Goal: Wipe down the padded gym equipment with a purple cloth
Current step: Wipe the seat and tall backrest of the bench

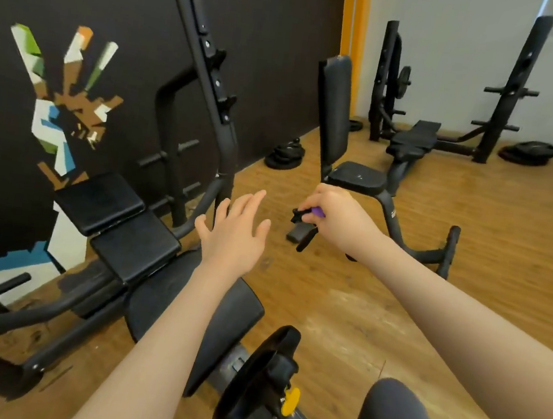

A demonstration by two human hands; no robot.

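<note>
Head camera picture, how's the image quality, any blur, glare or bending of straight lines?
Head view: wide-angle bending curves the near rack upright and splays both forearms; the left hand is a little soft with motion blur; the right hand hides most of the purple cloth, so only a sliver shows; soft glare sits on the near bench pads; lighting is even, shadows faint.

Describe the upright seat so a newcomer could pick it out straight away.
Start at the orange strip where the dark mural wall meets the pale wall. Just in front of it stands the upright seat, on the wooden floor. Unlike the flat bench behind it, its tall narrow backrest rises nearly vertical above a small seat pad.
</note>
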